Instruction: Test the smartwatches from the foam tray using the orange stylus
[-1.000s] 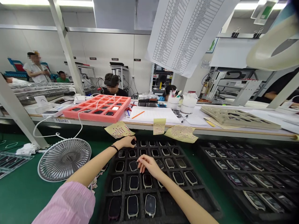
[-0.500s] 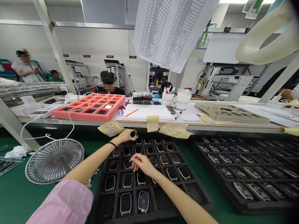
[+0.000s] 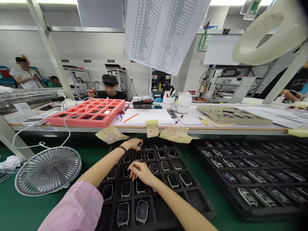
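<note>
On the green bench (image 3: 29,208), black tray (image 3: 199,205).

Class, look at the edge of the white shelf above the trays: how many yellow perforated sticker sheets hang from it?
3: the left yellow perforated sticker sheet above the left hand, the narrow middle one, and the wide right one. More may be hidden further right.

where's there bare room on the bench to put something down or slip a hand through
Bare green mat lies in front of the fan, and a narrow green strip runs between the two black trays. The near tray has empty pockets at its front right corner. Crowded: both hands, left and right, sit over filled pockets; the right tray is mostly full.
</note>
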Demonstrator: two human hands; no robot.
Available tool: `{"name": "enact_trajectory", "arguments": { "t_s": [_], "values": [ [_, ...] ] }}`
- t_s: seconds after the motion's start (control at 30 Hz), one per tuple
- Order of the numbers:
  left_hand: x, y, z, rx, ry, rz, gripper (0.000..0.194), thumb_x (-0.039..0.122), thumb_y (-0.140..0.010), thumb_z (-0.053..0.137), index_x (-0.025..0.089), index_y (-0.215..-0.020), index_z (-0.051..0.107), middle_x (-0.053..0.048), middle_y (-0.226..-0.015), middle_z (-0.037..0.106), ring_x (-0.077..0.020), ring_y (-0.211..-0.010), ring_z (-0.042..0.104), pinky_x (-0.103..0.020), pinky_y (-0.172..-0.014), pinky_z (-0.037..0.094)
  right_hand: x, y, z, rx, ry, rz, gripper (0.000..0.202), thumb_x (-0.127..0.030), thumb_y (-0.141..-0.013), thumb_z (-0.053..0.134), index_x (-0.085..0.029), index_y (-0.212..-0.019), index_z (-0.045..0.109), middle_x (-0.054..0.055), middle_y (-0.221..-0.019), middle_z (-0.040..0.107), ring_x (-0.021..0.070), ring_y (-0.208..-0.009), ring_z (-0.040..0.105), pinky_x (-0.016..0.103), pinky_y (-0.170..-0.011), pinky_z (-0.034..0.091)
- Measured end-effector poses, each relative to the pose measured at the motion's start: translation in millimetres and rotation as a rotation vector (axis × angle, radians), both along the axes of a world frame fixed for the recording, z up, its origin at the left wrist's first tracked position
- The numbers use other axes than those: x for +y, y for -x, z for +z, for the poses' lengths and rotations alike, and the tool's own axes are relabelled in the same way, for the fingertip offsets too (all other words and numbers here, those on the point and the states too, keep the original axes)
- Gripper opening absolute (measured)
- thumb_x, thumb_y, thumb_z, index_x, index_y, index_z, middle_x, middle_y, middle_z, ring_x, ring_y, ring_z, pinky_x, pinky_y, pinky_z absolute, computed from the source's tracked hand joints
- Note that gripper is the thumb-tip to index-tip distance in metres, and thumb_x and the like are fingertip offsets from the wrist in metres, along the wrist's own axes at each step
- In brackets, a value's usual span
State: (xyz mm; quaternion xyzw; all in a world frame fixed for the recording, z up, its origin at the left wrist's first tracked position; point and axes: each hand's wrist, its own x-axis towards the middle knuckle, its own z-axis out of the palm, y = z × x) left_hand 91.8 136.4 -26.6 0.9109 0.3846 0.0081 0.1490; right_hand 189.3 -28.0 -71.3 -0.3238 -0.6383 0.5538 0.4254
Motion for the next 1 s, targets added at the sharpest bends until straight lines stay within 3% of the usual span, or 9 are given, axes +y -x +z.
{"name": "enact_trajectory", "arguments": {
  "t_s": [0.17,0.3,0.47,0.6,0.7,0.83,0.93,1.0],
  "values": [
    [-8.3,12.8,-2.5,-0.210,-0.016,0.027,0.036,0.017,-0.059,0.067,0.018,-0.093,0.058,-0.003,-0.093,0.064,-0.0204,-0.086,0.058,-0.024,-0.073,0.042,-1.2,-0.2,2.1,0.012,-0.001,0.001,0.025,-0.041,-0.080,0.054,-0.017,-0.075,0.059,-0.004,-0.050,0.056,0.0089,-0.039,0.053,0.019,-0.042,0.038],
    [-7.2,-8.0,1.1,-0.325,-0.019,0.037,0.036,0.021,-0.059,0.069,0.020,-0.093,0.058,-0.003,-0.092,0.064,-0.0215,-0.086,0.058,-0.026,-0.074,0.042,-1.8,-0.3,4.2,0.019,0.000,0.001,0.027,-0.042,-0.080,0.053,-0.016,-0.073,0.059,-0.004,-0.049,0.055,0.0085,-0.038,0.052,0.018,-0.040,0.036],
    [5.6,-48.2,0.6,-0.334,0.062,0.024,0.045,0.008,-0.041,0.075,0.023,-0.081,0.061,0.004,-0.064,0.062,-0.0185,-0.060,0.057,-0.023,-0.055,0.041,-2.9,-1.9,6.6,0.076,-0.011,-0.037,0.027,-0.042,-0.079,0.052,-0.016,-0.075,0.059,-0.004,-0.052,0.058,0.0083,-0.036,0.052,0.018,-0.038,0.034],
    [17.5,-62.7,-3.4,-0.362,0.100,0.054,0.049,0.001,-0.031,0.074,0.023,-0.073,0.061,0.007,-0.050,0.056,-0.0156,-0.044,0.050,-0.023,-0.046,0.037,5.4,-6.6,7.4,0.210,-0.020,-0.260,0.030,-0.044,-0.078,0.051,-0.016,-0.070,0.060,-0.003,-0.051,0.058,0.0083,-0.036,0.051,0.018,-0.037,0.033],
    [17.2,-59.0,-8.5,-0.430,0.098,0.077,0.043,0.003,-0.032,0.074,0.022,-0.068,0.060,0.005,-0.056,0.059,-0.0155,-0.048,0.053,-0.022,-0.049,0.039,24.2,-18.5,4.5,0.291,0.008,-0.446,0.032,-0.046,-0.078,0.050,-0.016,-0.070,0.060,-0.001,-0.054,0.058,0.0095,-0.040,0.053,0.019,-0.038,0.034],
    [0.0,-40.0,-15.0,-0.567,0.052,0.089,0.038,0.016,-0.042,0.077,0.021,-0.076,0.061,-0.001,-0.077,0.066,-0.0200,-0.071,0.060,-0.025,-0.066,0.044,58.3,-48.6,-4.5,0.371,0.086,-0.636,0.021,-0.041,-0.074,0.055,-0.021,-0.076,0.056,-0.001,-0.067,0.060,0.0120,-0.058,0.058,0.020,-0.048,0.043],
    [-19.7,-25.5,-17.6,-0.680,-0.005,0.098,0.044,0.023,-0.050,0.077,0.019,-0.090,0.059,-0.004,-0.091,0.065,-0.0233,-0.087,0.060,-0.029,-0.078,0.044,77.3,-72.1,-7.3,0.393,0.187,-0.622,0.021,-0.034,-0.068,0.065,-0.023,-0.082,0.056,-0.001,-0.073,0.061,0.0150,-0.072,0.060,0.023,-0.057,0.049],
    [-33.5,-19.1,-19.4,-0.752,-0.029,0.094,0.048,0.026,-0.055,0.076,0.019,-0.098,0.055,-0.005,-0.098,0.063,-0.0228,-0.093,0.059,-0.030,-0.082,0.044,84.0,-81.9,-4.6,0.387,0.264,-0.510,0.025,-0.030,-0.065,0.070,-0.021,-0.084,0.057,0.001,-0.077,0.063,0.0158,-0.075,0.062,0.026,-0.063,0.051]
  ]
}}
